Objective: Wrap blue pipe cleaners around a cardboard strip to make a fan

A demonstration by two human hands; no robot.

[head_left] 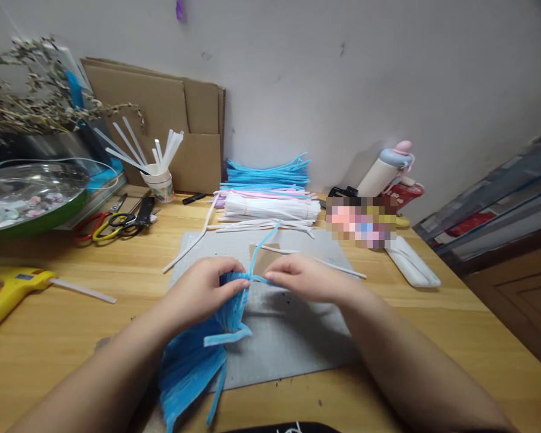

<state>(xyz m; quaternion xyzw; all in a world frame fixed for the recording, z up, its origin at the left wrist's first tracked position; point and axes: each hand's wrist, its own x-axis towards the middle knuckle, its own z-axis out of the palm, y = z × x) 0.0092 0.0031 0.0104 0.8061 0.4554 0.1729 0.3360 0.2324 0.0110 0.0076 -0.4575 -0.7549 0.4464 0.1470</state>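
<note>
A blue fan-shaped bundle of pipe cleaners (193,364) hangs below my left hand (211,282), whose thumb and fingers pinch its narrow upper end. From that end one blue pipe cleaner (258,248) sticks up, and another short end points to the right. My right hand (297,276) is closed, thumb and forefinger pinching this right-hand blue end. Both hands are above a grey cutting board (293,337). Behind them on the board are a small brown cardboard piece (265,258) and a loose white pipe cleaner (338,266).
Behind the board lie bundles of white (270,209) and blue pipe cleaners (268,172). At left are a yellow glue gun (20,285), scissors (112,227), a green bowl (36,222) and a paper cup of sticks (158,183). A bottle (381,171) and white case (412,261) stand right.
</note>
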